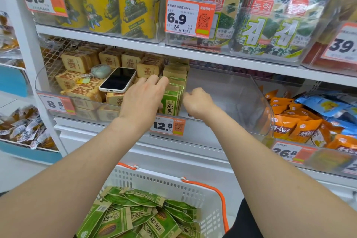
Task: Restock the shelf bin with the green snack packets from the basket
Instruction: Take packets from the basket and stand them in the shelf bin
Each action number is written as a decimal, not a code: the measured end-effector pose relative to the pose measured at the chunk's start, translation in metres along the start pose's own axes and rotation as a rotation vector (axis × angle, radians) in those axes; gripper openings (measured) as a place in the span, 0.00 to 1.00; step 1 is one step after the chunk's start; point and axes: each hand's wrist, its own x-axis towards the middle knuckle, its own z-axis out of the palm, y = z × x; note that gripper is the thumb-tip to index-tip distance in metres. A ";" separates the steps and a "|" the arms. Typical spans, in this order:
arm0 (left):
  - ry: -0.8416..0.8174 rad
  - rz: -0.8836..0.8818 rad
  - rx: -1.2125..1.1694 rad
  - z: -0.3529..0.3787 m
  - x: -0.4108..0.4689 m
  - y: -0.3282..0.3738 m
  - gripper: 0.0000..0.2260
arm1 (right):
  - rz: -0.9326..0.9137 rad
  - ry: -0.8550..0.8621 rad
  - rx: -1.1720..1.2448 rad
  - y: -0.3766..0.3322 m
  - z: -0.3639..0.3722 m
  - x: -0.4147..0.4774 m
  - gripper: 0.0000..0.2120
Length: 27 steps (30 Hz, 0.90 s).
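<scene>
In the shelf bin [228, 91], left hand [143, 98] spread on green packets [172, 100], right hand [195, 100] curled empty alongside.

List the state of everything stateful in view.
bin: mostly unfilled, packets only at left end
bin packets: upright in a row
basket: part full
basket packets: loose pile
phone: screen dark, lying on tan packs
left hand: fingers on packet tops
right hand: fingers curled beside row; grip unclear

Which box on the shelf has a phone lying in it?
The clear bin with the 8.8 tag, at the middle shelf's left end. A dark-screened phone lies on its tan packets; no other bin holds one.
</scene>
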 end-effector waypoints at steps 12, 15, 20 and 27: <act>0.148 0.151 -0.131 -0.006 -0.061 0.022 0.07 | -0.409 0.239 -0.489 0.008 0.007 -0.104 0.07; -0.358 0.106 -0.031 0.010 -0.084 0.032 0.07 | -0.369 0.050 -0.620 0.026 0.017 -0.123 0.07; -1.083 0.288 0.025 0.046 -0.136 0.048 0.13 | -0.256 -0.434 -0.898 0.067 0.035 -0.145 0.05; -1.445 0.558 0.092 0.102 -0.217 0.070 0.24 | -0.229 -0.831 -1.104 0.109 0.081 -0.169 0.06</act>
